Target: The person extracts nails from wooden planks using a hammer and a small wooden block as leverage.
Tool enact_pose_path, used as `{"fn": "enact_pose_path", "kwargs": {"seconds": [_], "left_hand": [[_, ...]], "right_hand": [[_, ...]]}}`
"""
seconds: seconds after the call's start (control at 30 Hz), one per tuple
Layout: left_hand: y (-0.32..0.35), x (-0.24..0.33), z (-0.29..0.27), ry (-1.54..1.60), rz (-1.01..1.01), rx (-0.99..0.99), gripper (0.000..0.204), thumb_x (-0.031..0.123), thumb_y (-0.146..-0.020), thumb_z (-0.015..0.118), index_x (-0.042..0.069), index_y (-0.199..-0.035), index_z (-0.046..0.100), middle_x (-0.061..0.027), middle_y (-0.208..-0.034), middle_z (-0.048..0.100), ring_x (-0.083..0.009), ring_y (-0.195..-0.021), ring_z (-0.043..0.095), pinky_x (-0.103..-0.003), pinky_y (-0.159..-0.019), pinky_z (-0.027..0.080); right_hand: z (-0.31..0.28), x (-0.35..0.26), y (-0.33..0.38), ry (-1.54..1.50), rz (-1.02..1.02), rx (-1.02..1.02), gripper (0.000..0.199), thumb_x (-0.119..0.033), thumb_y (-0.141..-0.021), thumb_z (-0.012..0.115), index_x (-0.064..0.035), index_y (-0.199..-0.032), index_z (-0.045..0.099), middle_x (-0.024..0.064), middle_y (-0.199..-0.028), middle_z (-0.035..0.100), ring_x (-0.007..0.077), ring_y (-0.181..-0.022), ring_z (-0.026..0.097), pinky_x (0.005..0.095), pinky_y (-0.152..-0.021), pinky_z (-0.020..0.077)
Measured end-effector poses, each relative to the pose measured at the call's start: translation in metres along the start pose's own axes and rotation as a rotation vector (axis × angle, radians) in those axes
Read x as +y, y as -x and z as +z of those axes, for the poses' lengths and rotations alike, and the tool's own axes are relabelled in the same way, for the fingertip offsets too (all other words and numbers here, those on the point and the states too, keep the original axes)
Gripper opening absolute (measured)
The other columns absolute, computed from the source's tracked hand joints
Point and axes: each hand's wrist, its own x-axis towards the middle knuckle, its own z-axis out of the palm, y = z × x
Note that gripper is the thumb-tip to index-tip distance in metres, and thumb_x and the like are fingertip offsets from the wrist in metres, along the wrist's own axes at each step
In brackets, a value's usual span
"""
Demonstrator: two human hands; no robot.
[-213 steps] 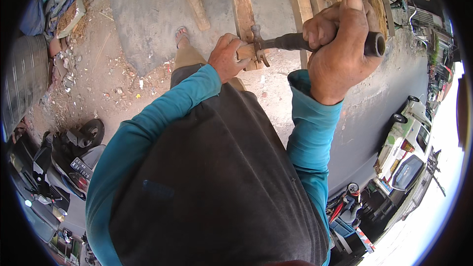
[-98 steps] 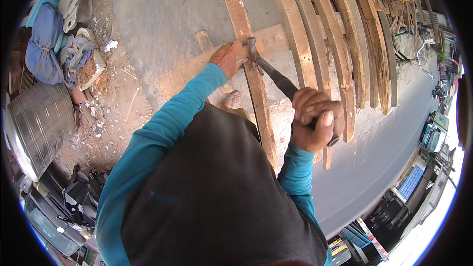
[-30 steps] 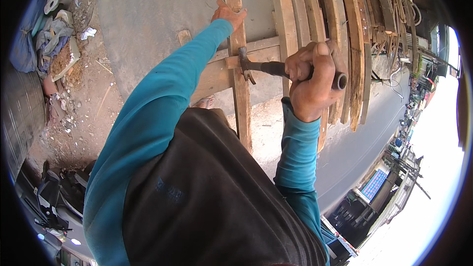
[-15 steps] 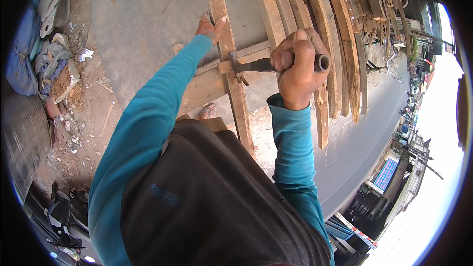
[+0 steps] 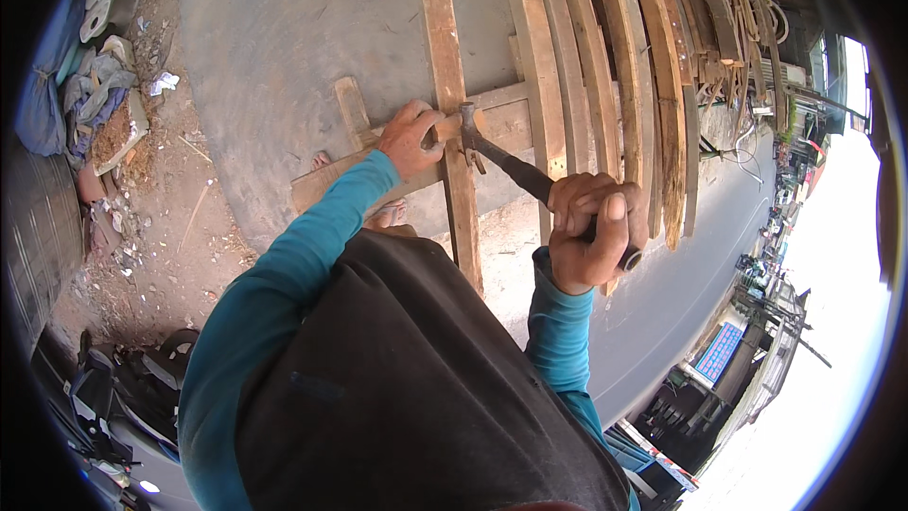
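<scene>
My right hand (image 5: 596,232) is closed round the dark handle of a claw hammer (image 5: 518,172). The hammer's head is over a long, narrow wooden plank (image 5: 443,28), with its claw pointing toward me. Just left of the head, my left hand (image 5: 410,142) has its fingers curled round the end of a small light wood piece (image 5: 448,126). That piece lies across the plank, partly hidden by hand and hammer. Beneath, a wide wooden board (image 5: 506,123) runs crosswise under the plank.
Several long planks (image 5: 619,47) lie side by side to the right, with a heap of thinner strips beyond. A short wood offcut (image 5: 351,104) rests left of the plank. Blue sacking (image 5: 45,85) and rubble line the left side. A grey road (image 5: 695,199) runs along the right.
My left hand has come down along the plank and closed on the small wood piece. My right hand has moved nearer me, tilting the hammer's handle, while its head stays by the plank.
</scene>
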Motion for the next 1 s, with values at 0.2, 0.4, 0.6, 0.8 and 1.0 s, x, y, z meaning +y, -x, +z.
{"fn": "enact_pose_path", "kwargs": {"seconds": [0.2,0.4,0.6,0.8,1.0], "left_hand": [[-0.015,0.002,-0.001,0.012,0.038,0.036,0.049,0.016,-0.08,0.074,0.007,-0.127,0.061,-0.0165,-0.113,0.054,-0.0357,-0.106,0.058,-0.044,-0.092,0.05],[-0.012,-0.011,0.004,-0.045,0.06,-0.005,0.048,0.017,-0.08,0.075,0.007,-0.126,0.062,-0.0173,-0.115,0.053,-0.0368,-0.107,0.058,-0.045,-0.092,0.05],[-0.012,-0.001,0.008,-0.032,0.073,0.051,0.048,0.017,-0.082,0.073,0.007,-0.127,0.062,-0.0153,-0.116,0.055,-0.0354,-0.106,0.06,-0.042,-0.092,0.052],[-0.011,-0.011,-0.005,-0.076,-0.046,0.039,0.049,0.019,-0.082,0.074,0.006,-0.128,0.062,-0.0184,-0.117,0.053,-0.0374,-0.109,0.058,-0.044,-0.095,0.051],[-0.036,-0.001,-0.004,-0.057,0.031,0.04,0.047,0.018,-0.082,0.073,0.004,-0.126,0.062,-0.019,-0.115,0.053,-0.0367,-0.108,0.058,-0.044,-0.095,0.051]], "right_hand": [[0.043,0.019,-0.083,0.061,0.171,-0.005,0.033,-0.017,-0.096,0.052,-0.0044,-0.066,0.047,0.0044,-0.054,0.046,0.0119,-0.044,0.041,0.03,-0.042,0.033],[0.017,0.011,-0.048,0.041,0.075,-0.047,0.033,-0.017,-0.097,0.051,-0.0056,-0.066,0.045,0.0044,-0.05,0.044,0.0117,-0.043,0.042,0.029,-0.042,0.036],[0.05,0.018,-0.107,0.096,0.189,-0.113,0.031,-0.012,-0.095,0.05,-0.0055,-0.065,0.048,0.0041,-0.053,0.043,0.0111,-0.046,0.044,0.0294,-0.044,0.0353],[0.059,0.022,-0.088,0.107,0.229,-0.086,0.029,-0.016,-0.092,0.054,-0.0021,-0.066,0.05,0.0039,-0.054,0.044,0.0129,-0.046,0.045,0.029,-0.044,0.0337],[0.054,0.026,-0.113,0.139,0.114,-0.06,0.032,-0.015,-0.096,0.049,-0.0047,-0.066,0.047,0.0048,-0.051,0.042,0.0135,-0.043,0.039,0.0313,-0.043,0.0362]]}}
